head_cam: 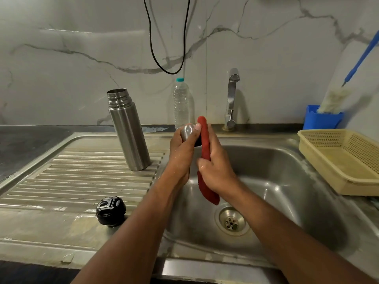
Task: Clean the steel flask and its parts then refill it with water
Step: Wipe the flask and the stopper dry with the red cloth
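Observation:
The open steel flask stands upright on the ribbed draining board, left of my hands. Its black inner stopper lies on the board near the front edge. Over the sink basin, my left hand grips the flask's steel cup lid, fingers curled round it. My right hand holds a red cloth against the lid; the cloth's lower end hangs below the hand. The inside of the lid is hidden.
A tap rises behind the sink, with a plastic water bottle to its left. A yellow mesh basket sits at the right. Behind it, a blue holder carries a bottle brush. A black cable hangs on the wall.

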The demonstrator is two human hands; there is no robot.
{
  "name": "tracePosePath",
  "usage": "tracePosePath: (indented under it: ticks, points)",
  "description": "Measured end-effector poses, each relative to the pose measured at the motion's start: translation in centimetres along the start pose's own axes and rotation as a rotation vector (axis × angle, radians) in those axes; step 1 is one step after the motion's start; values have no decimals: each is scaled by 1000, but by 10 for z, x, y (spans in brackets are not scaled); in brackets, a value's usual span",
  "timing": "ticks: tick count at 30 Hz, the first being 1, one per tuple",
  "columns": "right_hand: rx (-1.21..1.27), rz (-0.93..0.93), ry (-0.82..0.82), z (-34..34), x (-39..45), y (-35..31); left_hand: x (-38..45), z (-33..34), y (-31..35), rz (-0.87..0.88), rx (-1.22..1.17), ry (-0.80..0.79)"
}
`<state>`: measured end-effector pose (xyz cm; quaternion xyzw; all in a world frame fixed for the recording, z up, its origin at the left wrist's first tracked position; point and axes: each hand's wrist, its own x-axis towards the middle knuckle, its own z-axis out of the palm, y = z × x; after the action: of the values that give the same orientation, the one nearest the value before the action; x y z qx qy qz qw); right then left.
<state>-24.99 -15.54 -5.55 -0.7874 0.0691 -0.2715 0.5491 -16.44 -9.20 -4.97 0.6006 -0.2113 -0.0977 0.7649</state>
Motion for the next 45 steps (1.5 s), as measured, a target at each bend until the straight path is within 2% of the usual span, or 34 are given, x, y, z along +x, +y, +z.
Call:
tracePosePath:
  ticks: [3,7,10,16,19,22,27,32,34,37,40,42,45]
  points:
    - [-57,-89,45,-1,3,2,1,-4,5,53,6,-13]
    - [159,134,108,-13,12,4,-9,11,11,44,-17,-87]
    - [184,181,113,-12,13,9,-9,14,7,26,60,-74]
    - [39,87,65,-2,8,7,-1,3,7,136,162,-67]
    - [-104,-13,98,-2,2,4,3,-1,4,109,160,-10]
    - [-218,-108,97,0,1,3,-3,2,6,39,143,-18]
    - [53,42,127,-7,6,-3,-8,10,7,31,88,-132]
    - [263,266,73,-12,13,-5,-4,9,6,0,18,-86]
    - [196,207,70,-10,8,-6,0,7,3,29,58,-54]
    - [-72,-30,36,-1,0,-6,4,-2,1,78,96,-22]
    - [-114,-83,81,-1,5,-2,4,-7,2,99,60,-82]
    - [40,-1,134,-9,10,-3,2,-3,2,86,27,-148]
    - [453,247,200,-23,20,-3,-1,3,1,63,-43,-219]
